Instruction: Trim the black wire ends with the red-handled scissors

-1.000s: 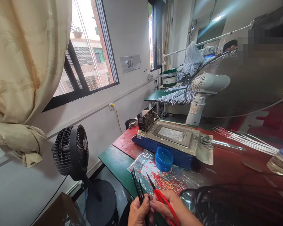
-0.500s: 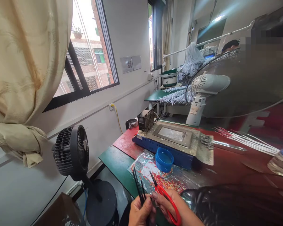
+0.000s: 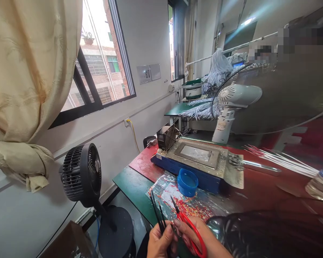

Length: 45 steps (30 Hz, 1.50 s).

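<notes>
My left hand (image 3: 161, 239) is closed round several thin black cables (image 3: 156, 211), whose ends point up and away from me. Some of the tips look reddish. Beside it, my right hand (image 3: 196, 233) holds red-handled scissors (image 3: 190, 225), their dark pointed blades aimed up and left, just right of the cables. Both hands' fingertips meet near the cables; what they pinch there is too small to make out. Beneath and beyond the hands lies a clear plastic bag (image 3: 220, 205) strewn with many tiny red and yellow bits (image 3: 195, 209).
A blue round tub (image 3: 187, 182) stands before a blue-sided machine with a metal plate (image 3: 172, 171). Black cable coils (image 3: 247, 233) lie at right. White cables (image 3: 285, 162) and a clear bottle (image 3: 320, 184) are farther right. A black fan (image 3: 82, 172) stands left; a white fan (image 3: 239, 96) stands behind.
The cable tips have shifted very slightly left. Both hands keep nearly the same place and grip. A person in the background has moved a little.
</notes>
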### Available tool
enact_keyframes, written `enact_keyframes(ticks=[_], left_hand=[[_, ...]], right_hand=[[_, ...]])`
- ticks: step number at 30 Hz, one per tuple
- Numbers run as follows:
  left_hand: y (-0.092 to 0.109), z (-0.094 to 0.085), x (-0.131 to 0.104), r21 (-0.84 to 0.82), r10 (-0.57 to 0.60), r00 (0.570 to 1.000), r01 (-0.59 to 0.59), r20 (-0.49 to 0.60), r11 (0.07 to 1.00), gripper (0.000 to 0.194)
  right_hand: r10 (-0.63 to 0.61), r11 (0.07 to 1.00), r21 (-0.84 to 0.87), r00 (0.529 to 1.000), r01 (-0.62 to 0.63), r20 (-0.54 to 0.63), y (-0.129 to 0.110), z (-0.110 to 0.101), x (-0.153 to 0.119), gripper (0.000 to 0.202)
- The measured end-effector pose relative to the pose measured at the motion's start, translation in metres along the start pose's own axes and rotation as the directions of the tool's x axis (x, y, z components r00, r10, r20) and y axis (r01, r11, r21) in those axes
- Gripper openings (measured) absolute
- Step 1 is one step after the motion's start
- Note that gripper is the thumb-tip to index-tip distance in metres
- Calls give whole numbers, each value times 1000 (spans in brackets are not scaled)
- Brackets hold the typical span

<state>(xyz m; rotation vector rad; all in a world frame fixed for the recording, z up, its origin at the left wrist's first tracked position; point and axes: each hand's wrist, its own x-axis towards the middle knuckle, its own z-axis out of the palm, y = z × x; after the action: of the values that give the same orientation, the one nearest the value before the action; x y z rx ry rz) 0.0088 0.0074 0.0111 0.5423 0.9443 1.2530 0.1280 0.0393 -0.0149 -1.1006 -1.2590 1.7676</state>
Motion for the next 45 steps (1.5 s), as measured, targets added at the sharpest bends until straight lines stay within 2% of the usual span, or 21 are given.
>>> enact_keyframes(ticks=[3, 9, 20, 22, 27, 31, 36, 39, 45], left_hand=[[-2, -1, 0, 14, 20, 1000, -20, -4, 1000, 47], [-6, -6, 3, 17, 27, 997, -28, 70, 999, 42], [-6, -8, 2, 16, 36, 998, -37, 48, 999, 45], [-6, -9, 3, 6, 23, 999, -23, 40, 1000, 45], [-5, -8, 3, -10, -9, 997, 10, 79, 1000, 43], [-2, -5, 1, 2, -38, 998, 38, 58, 999, 44], [0, -5, -1, 47, -61, 992, 56, 113, 997, 45], [-1, -6, 0, 46, -57, 991, 52, 125, 998, 45], [-3, -10, 0, 38, -101, 992, 99, 75, 994, 45]], right_hand=[[0, 1000, -2, 1000, 0, -16, -5, 2, -3, 61], [14, 1000, 23, 1000, -14, -19, -6, 3, -3, 59], [14, 1000, 14, 999, -14, 29, -9, 4, -8, 58], [26, 1000, 14, 999, -26, 31, -12, 5, -10, 59], [16, 997, 82, 998, -11, -62, -24, 9, -19, 53], [35, 996, 80, 998, -30, -59, -32, 11, -23, 54], [30, 997, 70, 998, -26, -51, -37, 13, -25, 54], [28, 997, 75, 998, -24, -51, -35, 12, -24, 53], [71, 997, 37, 997, -69, -37, -15, 7, -10, 57]])
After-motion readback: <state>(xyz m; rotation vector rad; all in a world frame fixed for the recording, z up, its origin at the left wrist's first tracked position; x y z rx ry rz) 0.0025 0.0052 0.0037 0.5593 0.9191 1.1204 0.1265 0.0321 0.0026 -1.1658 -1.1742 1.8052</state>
